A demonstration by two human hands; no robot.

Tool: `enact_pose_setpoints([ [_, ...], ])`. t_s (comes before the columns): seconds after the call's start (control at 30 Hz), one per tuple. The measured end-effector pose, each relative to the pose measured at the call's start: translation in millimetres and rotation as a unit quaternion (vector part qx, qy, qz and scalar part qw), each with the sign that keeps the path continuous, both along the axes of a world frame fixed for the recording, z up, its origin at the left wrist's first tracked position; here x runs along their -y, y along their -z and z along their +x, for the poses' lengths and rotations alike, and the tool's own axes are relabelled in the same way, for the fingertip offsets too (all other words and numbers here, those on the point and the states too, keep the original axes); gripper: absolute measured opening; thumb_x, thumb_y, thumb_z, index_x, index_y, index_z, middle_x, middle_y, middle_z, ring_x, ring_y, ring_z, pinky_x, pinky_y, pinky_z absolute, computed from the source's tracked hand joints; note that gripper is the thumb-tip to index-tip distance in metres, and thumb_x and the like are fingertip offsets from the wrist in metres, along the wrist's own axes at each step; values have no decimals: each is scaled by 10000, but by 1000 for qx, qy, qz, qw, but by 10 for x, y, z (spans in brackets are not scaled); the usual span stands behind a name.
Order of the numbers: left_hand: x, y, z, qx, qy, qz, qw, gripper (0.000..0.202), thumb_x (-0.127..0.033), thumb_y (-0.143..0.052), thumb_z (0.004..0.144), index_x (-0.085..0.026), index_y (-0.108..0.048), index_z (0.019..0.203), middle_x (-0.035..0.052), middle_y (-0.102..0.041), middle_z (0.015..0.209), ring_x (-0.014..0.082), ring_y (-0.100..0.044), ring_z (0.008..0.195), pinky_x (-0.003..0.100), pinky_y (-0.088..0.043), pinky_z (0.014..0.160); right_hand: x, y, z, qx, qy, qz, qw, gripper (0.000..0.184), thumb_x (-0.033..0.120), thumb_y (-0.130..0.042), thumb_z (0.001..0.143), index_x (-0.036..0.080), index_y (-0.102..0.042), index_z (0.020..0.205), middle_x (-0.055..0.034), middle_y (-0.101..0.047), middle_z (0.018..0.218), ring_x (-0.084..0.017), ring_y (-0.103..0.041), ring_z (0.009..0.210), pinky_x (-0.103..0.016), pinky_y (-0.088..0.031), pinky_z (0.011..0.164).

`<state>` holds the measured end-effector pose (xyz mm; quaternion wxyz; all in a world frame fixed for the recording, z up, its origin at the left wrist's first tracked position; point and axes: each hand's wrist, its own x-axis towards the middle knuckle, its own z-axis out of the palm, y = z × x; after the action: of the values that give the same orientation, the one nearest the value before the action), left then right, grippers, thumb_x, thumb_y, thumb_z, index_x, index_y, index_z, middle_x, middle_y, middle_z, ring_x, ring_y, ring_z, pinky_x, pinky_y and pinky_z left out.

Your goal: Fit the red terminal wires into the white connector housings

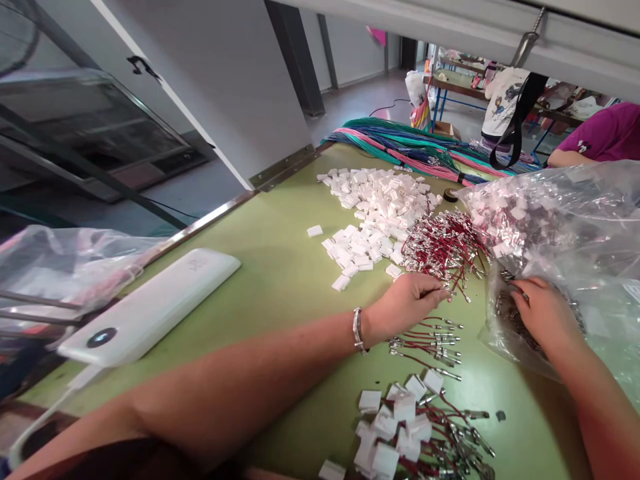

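My left hand [406, 301], with a bracelet at its wrist, is closed in a pinch on a short red wire with metal ends, beside a heap of such red wires [445, 243]. At the mouth of a clear plastic bag [500, 337] holding many small dark metal parts, my right hand [546, 312] has thumb and fingers pinched together; a small dark piece shows at the tips, too little to name. Below my left hand lies a row of red wires [430, 343] with metal tubes on their ends. Nearer me are white connector housings [385, 423] joined to red wires.
Loose white housings [383, 197] form a heap on the green tabletop [270, 247]. A white power bank [155, 307] with a cable lies left. Coloured wire bundles [400, 147] line the back. A bag of parts [550, 207] stands right, near a person in a purple sleeve [603, 137].
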<state>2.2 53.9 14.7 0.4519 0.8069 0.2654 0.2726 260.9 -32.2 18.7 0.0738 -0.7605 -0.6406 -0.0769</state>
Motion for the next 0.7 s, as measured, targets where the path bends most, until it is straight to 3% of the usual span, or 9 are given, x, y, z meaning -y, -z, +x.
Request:
enact_pose_setpoints([
  [0.17,-8,20,-3,-13,1,-12,1000,345,-279,-487,880,-171,-447,555,-36,-423,547,83,-398,551,228,-355,539,-14,92,134,58,-2,-50,997,225,234,-456,885,188,-659,800,-90,-651,861,-194,-584,702,-316,-401,630],
  [0.27,1,7,-3,-7,4,-7,1000,355,-274,-491,879,-174,-419,547,-38,-409,549,83,-387,555,230,-354,536,-12,81,117,3,-2,-35,999,148,249,-501,835,200,-628,779,-66,-649,827,-178,-572,665,-302,-394,609],
  [0.37,16,3,1,-1,11,-18,1000,392,-279,-491,881,-178,-358,527,-51,-331,532,79,-326,535,230,-319,509,1,3,9,-98,19,6,995,92,277,-536,773,222,-599,736,-22,-629,666,-175,-556,581,-300,-399,572],
  [0.43,27,10,5,4,22,-29,999,409,-283,-493,884,-180,-329,524,-57,-291,527,77,-289,525,230,-292,492,35,-65,-171,-205,17,38,978,103,320,-560,761,228,-601,742,-7,-627,620,-173,-569,558,-301,-426,568],
  [0.53,44,21,8,6,38,-40,998,385,-277,-499,890,-176,-375,540,-56,-332,531,76,-314,528,228,-305,498,111,-130,-544,-374,-29,43,926,205,376,-559,798,222,-653,895,-29,-688,751,-164,-620,612,-290,-475,572],
  [0.7,60,14,-1,8,51,-53,997,338,-262,-510,890,-162,-480,569,-46,-433,541,73,-395,538,213,-354,506,165,-94,-899,-466,-56,22,883,203,363,-553,824,216,-683,877,37,-577,529,-122,-531,441,-261,-439,464],
])
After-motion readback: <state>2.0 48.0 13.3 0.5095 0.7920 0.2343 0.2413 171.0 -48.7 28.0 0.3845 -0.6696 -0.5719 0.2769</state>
